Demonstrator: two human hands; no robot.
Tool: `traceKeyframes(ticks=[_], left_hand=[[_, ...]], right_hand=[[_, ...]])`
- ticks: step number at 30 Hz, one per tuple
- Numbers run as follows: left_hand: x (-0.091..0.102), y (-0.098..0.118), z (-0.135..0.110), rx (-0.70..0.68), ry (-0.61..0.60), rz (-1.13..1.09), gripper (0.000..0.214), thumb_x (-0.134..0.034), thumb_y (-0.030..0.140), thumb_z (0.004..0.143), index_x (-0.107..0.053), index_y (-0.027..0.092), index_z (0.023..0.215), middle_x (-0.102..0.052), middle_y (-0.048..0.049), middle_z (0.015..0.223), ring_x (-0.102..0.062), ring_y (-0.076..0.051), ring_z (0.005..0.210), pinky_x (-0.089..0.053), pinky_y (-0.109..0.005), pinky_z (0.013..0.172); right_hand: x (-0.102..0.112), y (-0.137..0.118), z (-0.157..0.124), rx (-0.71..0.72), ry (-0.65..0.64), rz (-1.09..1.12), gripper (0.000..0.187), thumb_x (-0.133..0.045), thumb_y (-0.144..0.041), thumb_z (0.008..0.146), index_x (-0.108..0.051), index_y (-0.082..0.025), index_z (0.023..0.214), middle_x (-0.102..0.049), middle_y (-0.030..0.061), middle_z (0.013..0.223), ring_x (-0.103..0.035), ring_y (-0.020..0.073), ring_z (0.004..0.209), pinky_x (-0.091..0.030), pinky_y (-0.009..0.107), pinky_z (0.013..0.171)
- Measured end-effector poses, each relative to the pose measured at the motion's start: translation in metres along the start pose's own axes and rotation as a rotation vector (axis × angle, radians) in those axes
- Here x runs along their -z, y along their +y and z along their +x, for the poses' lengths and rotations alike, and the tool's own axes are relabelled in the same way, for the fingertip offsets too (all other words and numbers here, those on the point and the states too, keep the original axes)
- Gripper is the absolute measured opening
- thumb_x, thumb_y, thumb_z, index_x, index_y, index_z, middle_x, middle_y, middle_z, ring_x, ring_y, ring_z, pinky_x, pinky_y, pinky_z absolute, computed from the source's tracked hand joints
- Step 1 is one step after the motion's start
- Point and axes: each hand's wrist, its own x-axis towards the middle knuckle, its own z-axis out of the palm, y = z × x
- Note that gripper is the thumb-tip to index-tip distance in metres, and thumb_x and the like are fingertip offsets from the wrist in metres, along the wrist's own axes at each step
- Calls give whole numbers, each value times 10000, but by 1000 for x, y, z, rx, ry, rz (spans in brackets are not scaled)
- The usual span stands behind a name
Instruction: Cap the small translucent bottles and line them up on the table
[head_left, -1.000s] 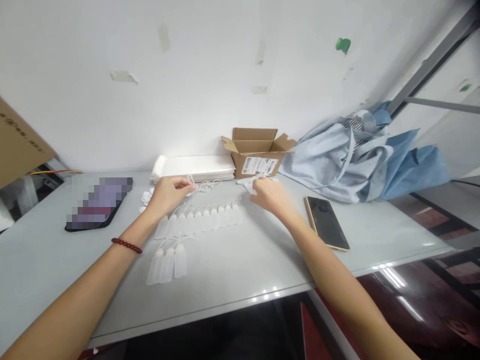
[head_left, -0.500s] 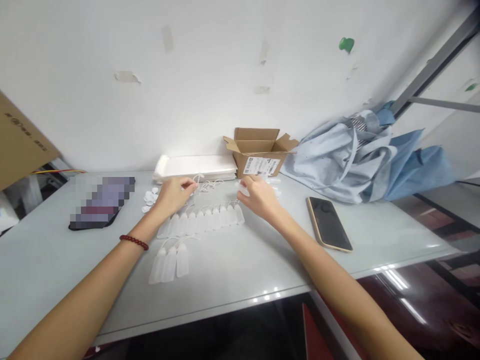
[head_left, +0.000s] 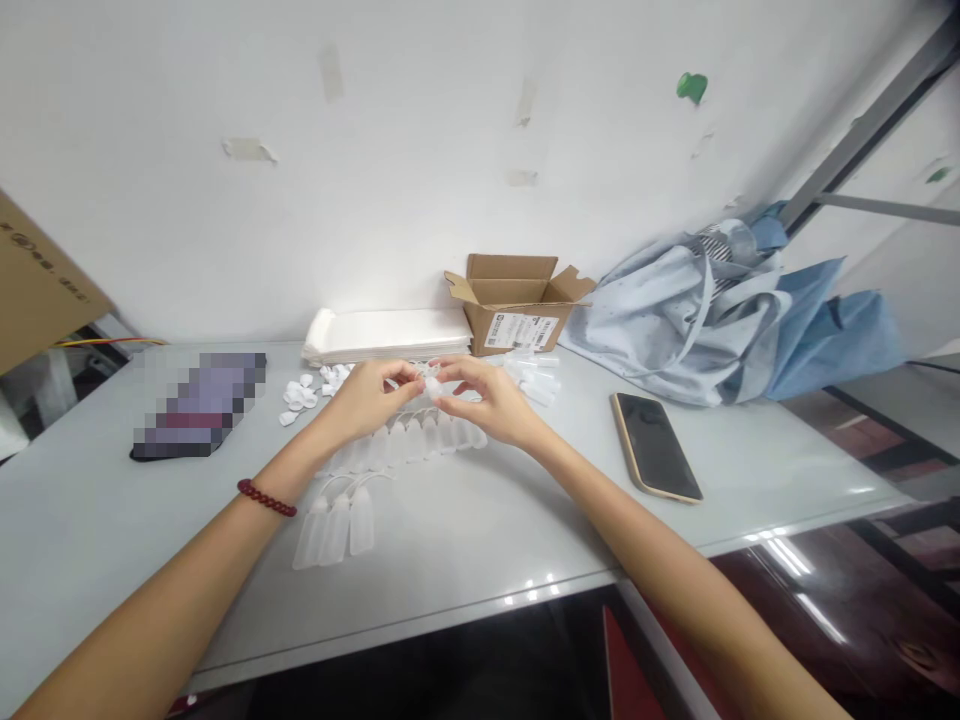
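My left hand (head_left: 375, 395) and my right hand (head_left: 487, 395) meet over the table behind a row of translucent sleeves (head_left: 412, 440). Between the right fingertips is a small translucent white plastic sleeve (head_left: 433, 386), partly hidden by the fingers. The left thumb and forefinger pinch a thin white cord at its near end; most of the cord is hidden. Closer to the front edge lie three more sleeves (head_left: 337, 528) with cord loops at their tops. Several loose clear sleeves (head_left: 540, 378) lie right of my right hand, and small white pieces (head_left: 300, 395) left of my left hand.
Against the wall stand a stack of white flat packs (head_left: 390, 332) and an open cardboard box (head_left: 514, 315). A blue cloth bag (head_left: 675, 320) slumps at the right, behind a phone (head_left: 656, 445). A pixelated dark-edged object (head_left: 202, 405) lies at the left on the grey table (head_left: 465, 540).
My right hand has moved left from the loose sleeves, bringing a sleeve with it. My left hand has shifted right with the cord, and the fingertips now meet.
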Motion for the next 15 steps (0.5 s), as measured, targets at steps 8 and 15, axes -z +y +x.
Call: traceKeyframes(ticks=[8, 15], left_hand=[[0, 3, -2, -25, -36, -5, 228, -560, 396, 805, -666, 194, 796, -681, -12, 801, -556, -141, 608, -424, -271, 581], [5, -18, 7, 109, 240, -108, 216, -652, 399, 730, -695, 189, 756, -700, -37, 824, -586, -164, 673, -452, -279, 616]], right_hand=[[5, 0, 3, -294, 131, 441, 242, -735, -339, 687, -677, -164, 843, -651, 17, 812, -577, 127, 730, -452, 288, 725], [18, 11, 8, -303, 266, 459, 198, -716, -357, 703, -689, -178, 783, -654, 25, 807, -586, 138, 792, -432, 303, 821]])
